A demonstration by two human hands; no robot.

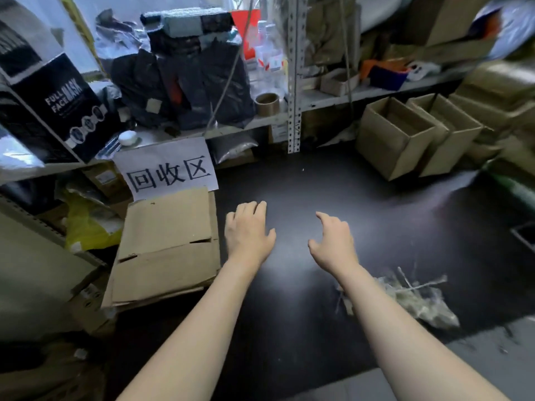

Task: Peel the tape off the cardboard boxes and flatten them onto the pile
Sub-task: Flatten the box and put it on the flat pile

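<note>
A pile of flattened cardboard [166, 250] lies on the floor at the left, under a white paper sign [168, 172]. Two open cardboard boxes [393, 137] [445, 131] stand side by side at the far right, by the shelf. My left hand [247, 230] hovers over the dark floor just right of the pile, fingers relaxed, holding nothing. My right hand [333, 241] reaches forward beside it, fingers loosely spread and empty. A crumpled heap of peeled tape [417, 299] lies on the floor to the right of my right forearm.
A metal shelf [293, 82] at the back holds black bags [197, 82], a tape roll [267, 104] and bottles. A black mask box [58, 108] leans at the left. More cardboard is stacked at the far right [498, 91]. Dark floor mat [304, 180] lies between pile and boxes.
</note>
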